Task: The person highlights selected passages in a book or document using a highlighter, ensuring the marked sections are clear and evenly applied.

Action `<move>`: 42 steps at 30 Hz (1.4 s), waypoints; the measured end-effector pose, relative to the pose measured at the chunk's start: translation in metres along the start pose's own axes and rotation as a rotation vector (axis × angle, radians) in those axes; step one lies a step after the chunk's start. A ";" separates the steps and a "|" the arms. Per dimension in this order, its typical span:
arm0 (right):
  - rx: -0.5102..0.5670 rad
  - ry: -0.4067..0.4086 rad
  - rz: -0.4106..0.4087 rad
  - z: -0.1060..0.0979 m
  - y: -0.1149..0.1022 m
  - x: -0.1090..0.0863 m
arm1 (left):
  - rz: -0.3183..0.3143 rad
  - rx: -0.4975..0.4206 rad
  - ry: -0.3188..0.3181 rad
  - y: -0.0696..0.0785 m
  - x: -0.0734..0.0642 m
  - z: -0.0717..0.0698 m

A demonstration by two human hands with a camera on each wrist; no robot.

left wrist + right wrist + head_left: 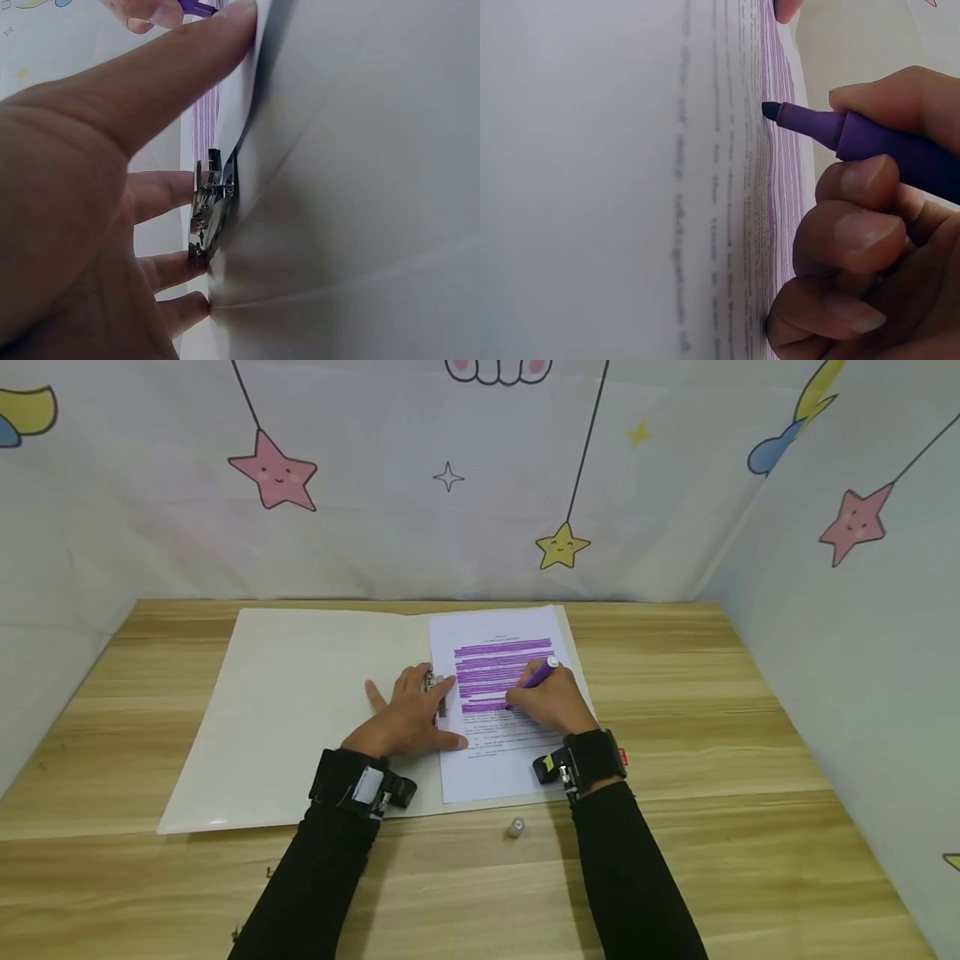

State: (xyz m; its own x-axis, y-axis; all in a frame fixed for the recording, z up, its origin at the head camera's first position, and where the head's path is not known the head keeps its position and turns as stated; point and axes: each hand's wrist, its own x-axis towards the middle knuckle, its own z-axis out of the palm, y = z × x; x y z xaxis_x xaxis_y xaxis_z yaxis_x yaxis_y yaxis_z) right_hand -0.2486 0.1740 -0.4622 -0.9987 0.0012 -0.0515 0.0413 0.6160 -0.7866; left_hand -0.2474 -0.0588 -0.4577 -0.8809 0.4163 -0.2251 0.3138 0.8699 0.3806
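Observation:
My right hand (553, 700) pinches a purple highlighter (885, 146), its dark tip right at the printed page (487, 777). Purple strokes (487, 675) cover the upper lines of text, and the lower lines stay plain black print. Fingers spread, my left hand (408, 718) rests along the page's left edge, thumb on the paper. Beneath that hand sits the metal clip (210, 210) of an opened white folder (277, 718), on whose right side the page lies. In the left wrist view, the page edge lifts slightly near the clip.
A small pale cap (516, 827) stands on the wooden table (750, 860) just in front of the folder. White cloth (375, 552) printed with stars hangs behind the table and along its sides. Each wrist wears a black strap with a small camera.

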 end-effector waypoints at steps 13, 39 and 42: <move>0.011 -0.003 0.007 -0.005 0.001 -0.002 | -0.005 0.007 0.000 0.001 0.001 0.001; 0.006 -0.013 0.012 -0.011 0.010 0.000 | -0.007 -0.007 -0.006 0.001 0.001 0.002; 0.008 -0.010 0.012 -0.012 0.009 0.000 | -0.009 -0.006 -0.003 0.001 0.001 0.002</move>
State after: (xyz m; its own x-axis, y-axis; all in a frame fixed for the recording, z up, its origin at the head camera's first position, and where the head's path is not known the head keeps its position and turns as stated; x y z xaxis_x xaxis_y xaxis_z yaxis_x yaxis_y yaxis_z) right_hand -0.2484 0.1892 -0.4624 -0.9978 0.0006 -0.0667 0.0532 0.6097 -0.7908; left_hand -0.2473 -0.0571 -0.4596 -0.8828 0.4088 -0.2313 0.3032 0.8721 0.3841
